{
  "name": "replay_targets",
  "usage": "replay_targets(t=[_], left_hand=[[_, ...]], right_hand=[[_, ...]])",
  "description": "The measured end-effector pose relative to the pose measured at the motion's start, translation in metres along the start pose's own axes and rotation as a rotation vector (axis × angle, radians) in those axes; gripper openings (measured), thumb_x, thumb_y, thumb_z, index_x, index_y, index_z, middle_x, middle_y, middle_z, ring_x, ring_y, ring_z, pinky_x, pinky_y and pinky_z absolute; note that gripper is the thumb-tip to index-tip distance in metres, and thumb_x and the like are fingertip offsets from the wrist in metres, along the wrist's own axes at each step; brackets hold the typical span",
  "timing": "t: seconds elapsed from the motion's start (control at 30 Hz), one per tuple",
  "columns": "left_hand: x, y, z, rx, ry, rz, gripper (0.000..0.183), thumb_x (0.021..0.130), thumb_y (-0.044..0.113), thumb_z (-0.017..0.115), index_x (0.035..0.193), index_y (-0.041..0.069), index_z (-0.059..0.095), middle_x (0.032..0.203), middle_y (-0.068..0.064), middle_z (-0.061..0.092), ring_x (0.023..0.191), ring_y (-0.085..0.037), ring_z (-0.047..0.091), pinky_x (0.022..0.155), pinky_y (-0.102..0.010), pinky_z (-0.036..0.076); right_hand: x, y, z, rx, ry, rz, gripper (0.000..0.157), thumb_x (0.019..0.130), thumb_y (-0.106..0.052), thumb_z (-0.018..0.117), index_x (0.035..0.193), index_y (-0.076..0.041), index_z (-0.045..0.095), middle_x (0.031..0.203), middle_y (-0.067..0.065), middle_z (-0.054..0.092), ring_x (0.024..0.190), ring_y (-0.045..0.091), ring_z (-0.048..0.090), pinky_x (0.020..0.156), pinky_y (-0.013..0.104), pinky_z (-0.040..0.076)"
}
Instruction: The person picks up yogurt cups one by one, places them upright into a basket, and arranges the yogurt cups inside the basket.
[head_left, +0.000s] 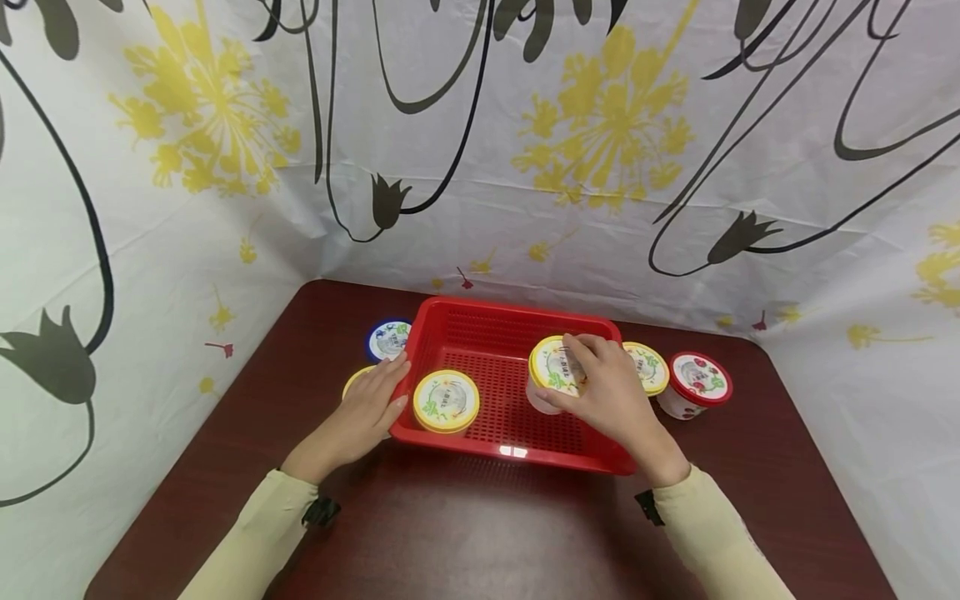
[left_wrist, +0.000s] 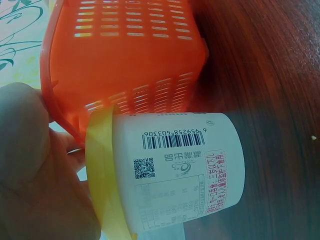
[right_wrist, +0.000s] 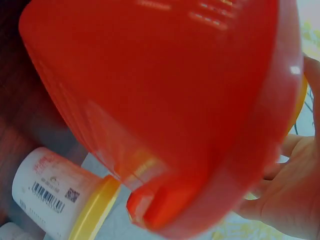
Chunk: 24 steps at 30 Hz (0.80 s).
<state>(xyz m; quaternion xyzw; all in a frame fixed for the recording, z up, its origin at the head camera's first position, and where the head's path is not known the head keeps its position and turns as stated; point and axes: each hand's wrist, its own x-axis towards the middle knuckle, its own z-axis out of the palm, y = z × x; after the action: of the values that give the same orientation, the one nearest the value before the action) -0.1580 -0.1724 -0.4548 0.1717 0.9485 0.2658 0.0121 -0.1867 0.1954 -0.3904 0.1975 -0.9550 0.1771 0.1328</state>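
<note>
A red plastic basket with slotted sides stands on the table. Inside it, my right hand grips a white tub with a yellow lid, thumb and fingers around the lid. A second yellow-lidded tub sits at the basket's left end. My left hand rests at the left rim with fingers extended. Under that hand, outside the basket, stands another yellow-lidded tub, its barcode facing the wrist camera. The basket wall hides most of my right hand's grip in the right wrist view.
Left of the basket, behind my left hand, is a blue-lidded tub. To the right stand a yellow-lidded tub and a red-lidded one. A patterned cloth hangs around the dark table.
</note>
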Motion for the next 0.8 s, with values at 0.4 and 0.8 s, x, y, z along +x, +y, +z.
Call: replay_targets(t=[0.4, 0.8], left_hand=[[0.001, 0.001, -0.001, 0.011, 0.003, 0.0, 0.074, 0.098, 0.039, 0.056, 0.159, 0.022, 0.018, 0.168, 0.002, 0.017, 0.155, -0.03, 0.016, 0.12, -0.059, 0.028], [0.0, 0.001, 0.001, 0.023, 0.012, -0.003, 0.074, 0.098, 0.038, 0.057, 0.159, 0.022, 0.018, 0.168, 0.001, 0.017, 0.155, -0.031, 0.016, 0.12, -0.06, 0.028]], right_hand=[[-0.001, -0.013, 0.016, 0.003, -0.038, -0.031, 0.093, 0.07, -0.059, 0.082, 0.143, -0.009, 0.052, 0.135, 0.014, 0.056, 0.12, 0.031, 0.053, 0.109, 0.056, 0.04], [-0.004, -0.017, 0.024, 0.009, -0.066, -0.032, 0.095, 0.069, -0.06, 0.082, 0.143, -0.01, 0.051, 0.137, 0.013, 0.055, 0.12, 0.029, 0.052, 0.108, 0.056, 0.041]])
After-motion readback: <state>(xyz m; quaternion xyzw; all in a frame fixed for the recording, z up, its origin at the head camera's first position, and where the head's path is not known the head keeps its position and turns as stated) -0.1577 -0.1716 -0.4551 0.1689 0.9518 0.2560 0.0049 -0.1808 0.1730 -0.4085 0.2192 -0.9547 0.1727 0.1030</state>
